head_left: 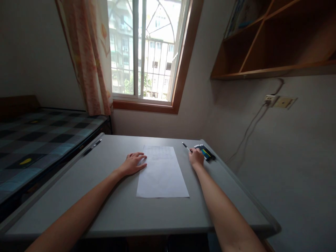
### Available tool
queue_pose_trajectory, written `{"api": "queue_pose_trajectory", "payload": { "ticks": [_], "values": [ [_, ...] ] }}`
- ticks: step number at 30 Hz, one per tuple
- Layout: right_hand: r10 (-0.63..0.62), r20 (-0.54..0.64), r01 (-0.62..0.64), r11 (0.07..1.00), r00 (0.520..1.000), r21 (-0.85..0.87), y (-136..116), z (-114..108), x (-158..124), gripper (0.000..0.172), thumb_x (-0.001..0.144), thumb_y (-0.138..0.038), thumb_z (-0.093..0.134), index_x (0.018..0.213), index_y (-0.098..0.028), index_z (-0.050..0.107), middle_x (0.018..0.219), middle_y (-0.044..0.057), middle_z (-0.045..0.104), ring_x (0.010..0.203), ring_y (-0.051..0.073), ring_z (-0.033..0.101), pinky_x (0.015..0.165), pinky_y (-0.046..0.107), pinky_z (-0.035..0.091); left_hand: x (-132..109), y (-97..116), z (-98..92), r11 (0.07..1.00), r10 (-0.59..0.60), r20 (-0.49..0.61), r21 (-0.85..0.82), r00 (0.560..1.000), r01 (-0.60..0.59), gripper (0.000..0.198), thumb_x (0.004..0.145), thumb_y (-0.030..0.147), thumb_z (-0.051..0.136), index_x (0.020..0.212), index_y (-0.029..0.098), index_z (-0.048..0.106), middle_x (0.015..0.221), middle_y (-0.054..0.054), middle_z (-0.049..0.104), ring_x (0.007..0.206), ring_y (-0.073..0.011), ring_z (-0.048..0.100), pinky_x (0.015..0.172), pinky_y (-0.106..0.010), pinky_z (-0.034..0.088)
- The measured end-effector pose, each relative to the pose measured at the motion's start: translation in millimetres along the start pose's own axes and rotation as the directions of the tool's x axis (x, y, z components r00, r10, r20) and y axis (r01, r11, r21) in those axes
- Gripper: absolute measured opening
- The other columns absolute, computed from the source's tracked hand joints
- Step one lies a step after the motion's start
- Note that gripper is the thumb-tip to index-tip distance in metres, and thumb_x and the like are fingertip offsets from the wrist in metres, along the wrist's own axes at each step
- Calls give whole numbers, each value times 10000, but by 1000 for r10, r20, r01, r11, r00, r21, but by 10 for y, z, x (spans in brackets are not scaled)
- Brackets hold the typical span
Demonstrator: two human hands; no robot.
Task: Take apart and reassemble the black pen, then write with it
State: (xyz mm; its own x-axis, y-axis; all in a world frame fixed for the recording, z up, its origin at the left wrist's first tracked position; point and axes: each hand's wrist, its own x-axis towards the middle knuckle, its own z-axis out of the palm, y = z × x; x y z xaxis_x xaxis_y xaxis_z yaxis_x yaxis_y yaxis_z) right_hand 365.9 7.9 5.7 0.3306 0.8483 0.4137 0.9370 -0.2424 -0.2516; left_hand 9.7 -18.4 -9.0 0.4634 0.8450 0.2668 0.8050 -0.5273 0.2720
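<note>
A white sheet of paper (162,172) lies flat in the middle of the grey table (118,206). My left hand (134,163) rests flat on the table with its fingers spread, the fingertips touching the sheet's left edge. My right hand (196,156) is closed round a pen (186,147) whose tip points up and to the left, just right of the sheet. A pack of coloured pens (205,152) lies right beside that hand.
A dark pen (92,147) lies at the table's far left edge. A bed with a checked cover (36,136) stands to the left. Behind are a window (147,52) and curtain (89,56); a wooden shelf (273,45) hangs on the right wall.
</note>
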Motion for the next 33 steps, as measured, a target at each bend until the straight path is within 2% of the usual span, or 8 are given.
{"api": "queue_pose_trajectory", "payload": {
  "ticks": [6, 12, 25, 33],
  "values": [
    [-24, -59, 10, 975, 998, -224, 353, -55, -36, 198, 819, -242, 507, 966, -203, 634, 974, 95, 609, 947, 240, 471, 741, 333, 305, -3, 9, -2, 1000, -2, 6, -9, 1000, 2, 450, 804, 552, 402, 1163, 311, 526, 1267, -43, 489, 1185, -240, 407, 1015, -445, 211],
    [-45, -90, 15, 950, 995, -313, 489, -63, -38, 212, 846, -247, 457, 922, -176, 642, 984, 116, 603, 926, 234, 460, 735, 335, 282, -5, 8, -7, 1000, -6, 4, -8, 1000, 6, 448, 809, 546, 398, 1167, 309, 525, 1271, -46, 484, 1184, -238, 404, 1018, -442, 205],
    [15, -17, -20, 948, 1000, -318, 537, -42, 89, 254, 872, -225, 411, 905, -145, 650, 960, 128, 609, 889, 215, 539, 738, 332, 308, -4, 10, -27, 1000, 5, 14, -11, 1000, -5, 446, 810, 549, 399, 1171, 315, 520, 1271, -43, 480, 1186, -240, 406, 1019, -449, 208],
    [74, 25, -64, 957, 997, -283, 510, -71, 187, 248, 853, -257, 448, 912, -174, 674, 986, 124, 610, 931, 231, 514, 760, 348, 316, -8, 22, -37, 1000, -6, 18, -18, 1000, 7, 448, 805, 543, 414, 1169, 308, 526, 1272, -44, 482, 1186, -240, 403, 1022, -442, 205]
  ]
}}
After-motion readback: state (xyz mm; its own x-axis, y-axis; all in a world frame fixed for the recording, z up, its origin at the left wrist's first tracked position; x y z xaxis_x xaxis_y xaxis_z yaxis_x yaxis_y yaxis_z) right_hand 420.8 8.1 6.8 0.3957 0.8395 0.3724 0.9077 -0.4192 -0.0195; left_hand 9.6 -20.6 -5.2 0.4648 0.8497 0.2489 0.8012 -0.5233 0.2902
